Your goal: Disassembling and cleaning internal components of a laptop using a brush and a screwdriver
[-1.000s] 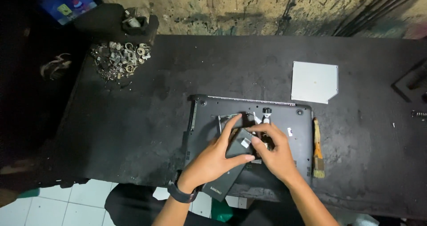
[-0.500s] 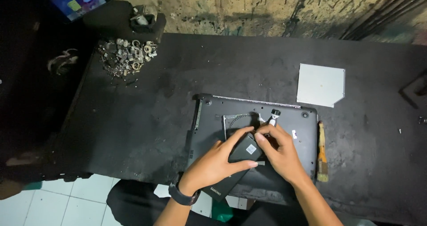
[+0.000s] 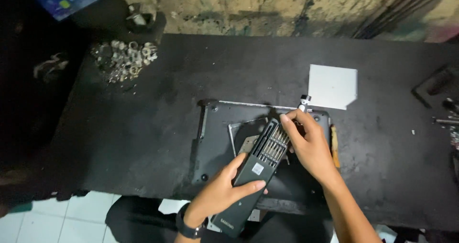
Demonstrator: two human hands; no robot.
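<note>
Where 0.5 s ago both hands covered a closed case, the left hand [image 3: 224, 190] now grips the open bit case [image 3: 258, 169] at lower centre, right hand [image 3: 311, 145] fingering its bits; bare bench [image 3: 143, 142] lies left.

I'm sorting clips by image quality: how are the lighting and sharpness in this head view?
Head view: dim and uneven, the black table swallowing detail and the left edge nearly black; the white square plate reads brightest; the left hand, right hand and bit case are fairly sharp; the ring pile is soft.
</note>
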